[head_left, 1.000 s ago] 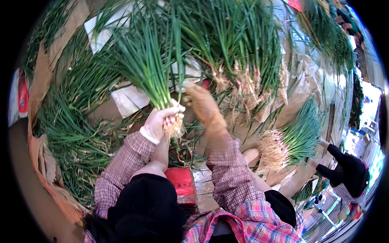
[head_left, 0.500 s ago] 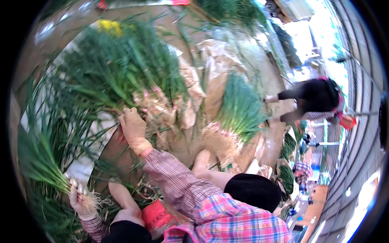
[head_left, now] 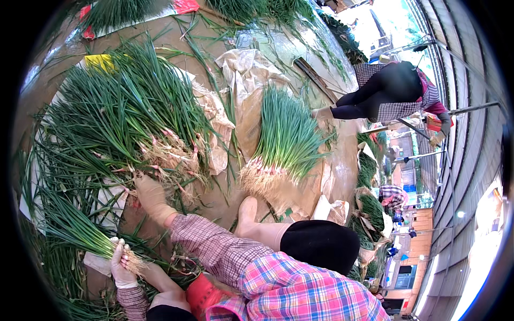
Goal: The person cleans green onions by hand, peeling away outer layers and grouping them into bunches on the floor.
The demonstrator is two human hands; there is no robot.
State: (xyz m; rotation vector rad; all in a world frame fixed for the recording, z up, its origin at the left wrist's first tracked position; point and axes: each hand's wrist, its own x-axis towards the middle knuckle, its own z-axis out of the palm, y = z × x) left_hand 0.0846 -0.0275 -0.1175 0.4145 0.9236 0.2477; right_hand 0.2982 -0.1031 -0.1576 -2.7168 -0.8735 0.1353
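My gloved left hand (head_left: 123, 264) is closed round a bunch of spring onions (head_left: 80, 227), gripping it at the white, rooted ends. The long green leaves point up and to the left. My gloved right hand (head_left: 151, 198) reaches down at the near edge of a large heap of spring onions (head_left: 134, 101), beside pinkish stems and stringy roots. Its fingertips are bent away among the stalks and mostly hidden, so I cannot tell what they grip. To the right, a neat fanned bundle of spring onions (head_left: 289, 136) lies with its roots toward me.
Crumpled pale sacking (head_left: 249, 64) lies between heap and bundle. My boot (head_left: 246, 214) stands near the bundle's roots. A red seat-like thing (head_left: 206, 294) is beside my leg. A bent-over person (head_left: 399, 91) works at the right. More greens (head_left: 120, 13) lie at the back.
The view has shifted. My right hand has moved left and down along the heap's near edge, toward the bunch. My left hand still holds its bunch. The other person has bent over further.
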